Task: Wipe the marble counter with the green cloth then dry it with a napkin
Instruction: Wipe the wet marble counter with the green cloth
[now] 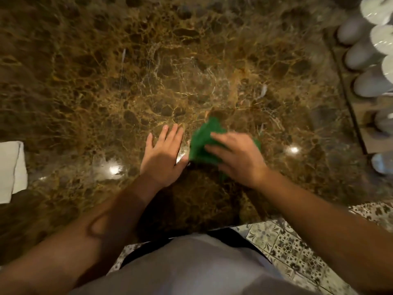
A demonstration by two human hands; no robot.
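A brown, veined marble counter [148,60] was seen from above, with bright spots of light reflected in its polished surface. The green cloth [201,143] was bunched on the counter near its front edge, a little right of centre. The right hand [238,156] was laid over the cloth, its fingers spread across the fabric and pressed down on it; motion blur kept it from being told whether the grip was clenched round the cloth or merely flat upon it. The left hand [162,155] was placed flat on the bare marble just beside the cloth, fingers straight and slightly fanned, its grip released and nothing held. A folded white napkin [10,171] was lying at the far left edge of the counter, well apart from both hands. Along the right side a row of pale rounded objects [361,54] was ranged, too blurred to be identified. Patterned floor tiles [282,241] were visible below the counter's front edge.
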